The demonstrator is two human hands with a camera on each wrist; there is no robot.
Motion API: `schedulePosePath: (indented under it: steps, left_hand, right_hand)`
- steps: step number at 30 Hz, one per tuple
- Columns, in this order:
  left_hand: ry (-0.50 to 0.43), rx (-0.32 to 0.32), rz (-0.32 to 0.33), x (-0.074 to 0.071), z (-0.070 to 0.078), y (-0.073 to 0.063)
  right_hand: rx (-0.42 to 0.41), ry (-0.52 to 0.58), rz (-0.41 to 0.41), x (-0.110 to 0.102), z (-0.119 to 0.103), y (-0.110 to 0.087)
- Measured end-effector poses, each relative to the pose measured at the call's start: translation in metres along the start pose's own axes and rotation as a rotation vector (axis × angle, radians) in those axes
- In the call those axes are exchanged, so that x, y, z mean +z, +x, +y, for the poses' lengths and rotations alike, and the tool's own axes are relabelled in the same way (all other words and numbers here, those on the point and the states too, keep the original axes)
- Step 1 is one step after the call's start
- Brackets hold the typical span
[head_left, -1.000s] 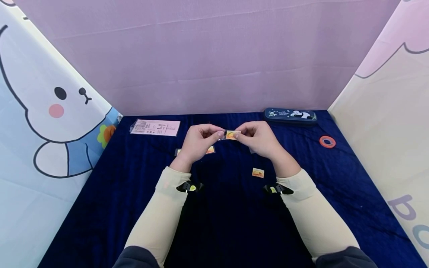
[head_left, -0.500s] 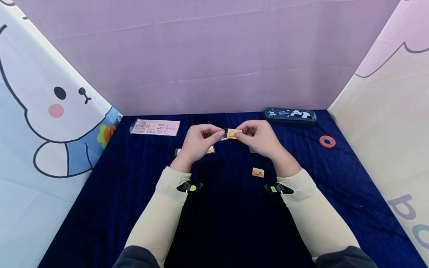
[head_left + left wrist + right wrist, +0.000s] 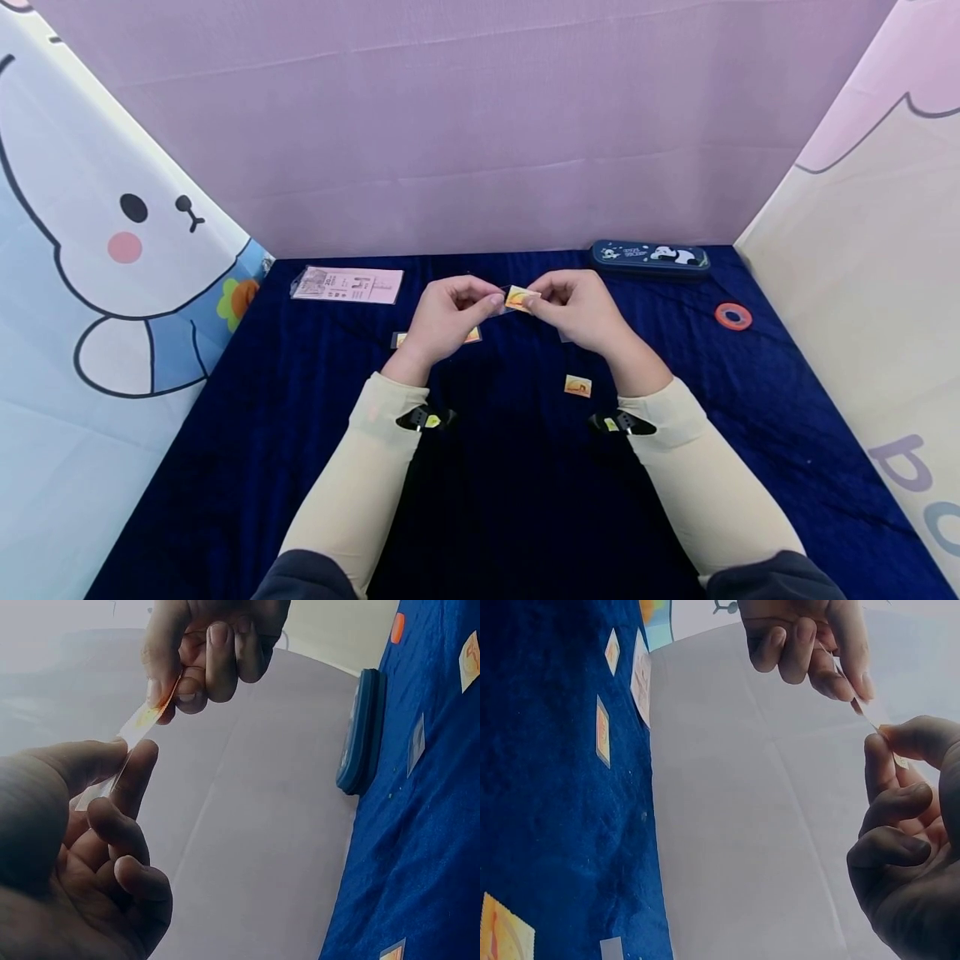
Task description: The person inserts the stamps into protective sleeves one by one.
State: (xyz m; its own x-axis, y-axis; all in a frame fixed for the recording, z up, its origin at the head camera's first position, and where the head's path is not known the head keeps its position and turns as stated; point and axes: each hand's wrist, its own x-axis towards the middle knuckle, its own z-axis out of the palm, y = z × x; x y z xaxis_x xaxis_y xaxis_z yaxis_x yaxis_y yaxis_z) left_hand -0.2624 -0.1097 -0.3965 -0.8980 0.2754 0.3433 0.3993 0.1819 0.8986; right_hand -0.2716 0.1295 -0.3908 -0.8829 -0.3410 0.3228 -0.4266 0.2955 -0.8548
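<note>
My right hand (image 3: 581,307) pinches a small yellow-orange stamp (image 3: 519,297) between thumb and forefinger. Facing it, my left hand (image 3: 447,315) pinches a clear plastic sleeve (image 3: 96,793) by its end. Stamp and sleeve overlap in the gap between the two hands, raised above the table. In the right wrist view both appear nearly edge-on, so how far the stamp lies inside the sleeve I cannot tell. A second loose stamp (image 3: 577,386) lies on the cloth below my right hand. Behind my left wrist, a sleeved stamp (image 3: 472,335) is partly hidden.
A dark blue panda pencil case (image 3: 649,256) stands at the back right, with a red-orange ring (image 3: 732,317) nearer the right edge. Pink printed paper (image 3: 367,286) lies back left. Another clear sleeve (image 3: 416,746) rests on the blue cloth (image 3: 315,400). Fabric walls enclose three sides.
The stamp in my right fingers has tilted, and the sleeve beside it looks flatter and less shiny. Both hands stay almost in place; the things on the table have not moved.
</note>
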Motion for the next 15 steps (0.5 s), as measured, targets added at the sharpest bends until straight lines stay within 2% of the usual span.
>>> schedulePosePath:
  steps: [7,15]
  left_hand:
    - [-0.008,0.007,0.000,0.0001,-0.0032,0.0012]
    - [-0.017,0.006,-0.001,0.0003,-0.0022,0.0002]
  right_hand:
    - [-0.009,0.011,-0.017,-0.0025,0.0012,0.0004]
    - [0.031,-0.023,-0.008,-0.0017,-0.0011,0.0011]
